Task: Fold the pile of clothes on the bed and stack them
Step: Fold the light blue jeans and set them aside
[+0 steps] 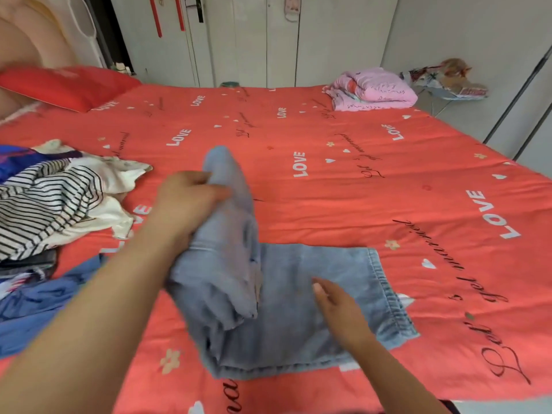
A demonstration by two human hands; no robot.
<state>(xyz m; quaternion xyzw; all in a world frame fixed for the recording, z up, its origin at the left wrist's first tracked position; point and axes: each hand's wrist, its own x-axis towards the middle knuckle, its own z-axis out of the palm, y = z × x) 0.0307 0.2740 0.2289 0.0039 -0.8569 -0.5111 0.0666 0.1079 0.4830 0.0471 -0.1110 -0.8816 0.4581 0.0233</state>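
One pair of light-blue jeans [313,294] lies at 6 o'clock, near the bedspread's [328,198] front edge. The left hand [185,201] clutches its raised end; the right hand [337,306] presses flat, fingers straight. One clothes pile [53,198] sits at 9 o'clock, with open room from 12 to 3.

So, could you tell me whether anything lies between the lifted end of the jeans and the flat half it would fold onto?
Only the right hand, resting flat on the flat half of the jeans; the left hand grips the lifted end.
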